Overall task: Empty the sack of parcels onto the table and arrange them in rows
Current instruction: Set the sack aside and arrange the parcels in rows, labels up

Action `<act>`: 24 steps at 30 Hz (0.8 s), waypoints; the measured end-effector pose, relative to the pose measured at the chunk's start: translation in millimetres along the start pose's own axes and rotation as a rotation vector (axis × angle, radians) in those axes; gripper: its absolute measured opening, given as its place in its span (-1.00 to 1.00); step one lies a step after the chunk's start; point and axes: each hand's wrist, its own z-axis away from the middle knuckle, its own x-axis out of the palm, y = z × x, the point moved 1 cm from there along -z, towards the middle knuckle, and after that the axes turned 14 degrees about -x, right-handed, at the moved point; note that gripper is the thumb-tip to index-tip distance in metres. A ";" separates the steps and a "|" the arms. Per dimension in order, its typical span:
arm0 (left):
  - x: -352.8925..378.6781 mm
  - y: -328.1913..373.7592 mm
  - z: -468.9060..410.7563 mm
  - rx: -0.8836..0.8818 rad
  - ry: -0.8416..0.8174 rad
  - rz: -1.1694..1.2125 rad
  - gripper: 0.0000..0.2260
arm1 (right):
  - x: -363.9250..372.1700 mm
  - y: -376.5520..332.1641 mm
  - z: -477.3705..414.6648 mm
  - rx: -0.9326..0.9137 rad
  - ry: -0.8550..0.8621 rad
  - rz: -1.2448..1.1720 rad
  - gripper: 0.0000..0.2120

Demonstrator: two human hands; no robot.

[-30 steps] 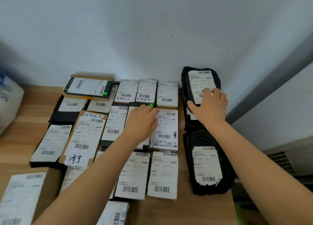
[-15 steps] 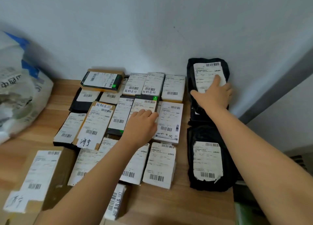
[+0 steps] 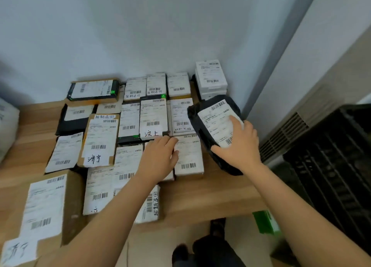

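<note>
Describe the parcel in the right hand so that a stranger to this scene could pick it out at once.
Go to the right end of the wooden table, by the wall corner. Just in front of the stack of white boxes, the right hand holds a black bag parcel. Unlike the boxes in rows beside it, it is soft, black and askew.

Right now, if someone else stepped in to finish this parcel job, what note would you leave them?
Left hand: open, resting flat on the boxed parcels in the middle rows.
Right hand: grips a black bag parcel, tilted, at the wooden table's right edge.
Done: most parcels lie label-up in rough rows against the wall.
Left: set the black bag parcel into a row, then straighten the skewed front parcels, including the big cardboard box.
</note>
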 end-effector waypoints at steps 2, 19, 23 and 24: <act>-0.2 -1.7 22.3 0.001 -0.084 0.095 -0.57 | 6.1 -1.3 36.8 -0.017 -0.074 0.003 0.02; 22.1 32.8 129.9 0.082 -0.586 -0.087 -0.06 | 46.6 13.2 125.5 -0.584 -0.566 -0.002 -0.03; 38.0 43.7 140.1 0.013 -0.572 -0.244 -0.26 | 74.3 21.1 119.4 -0.597 -0.564 0.107 -0.11; 42.6 45.7 144.0 -0.010 -0.586 -0.267 -0.34 | 77.9 24.1 120.8 -0.537 -0.536 0.143 -0.14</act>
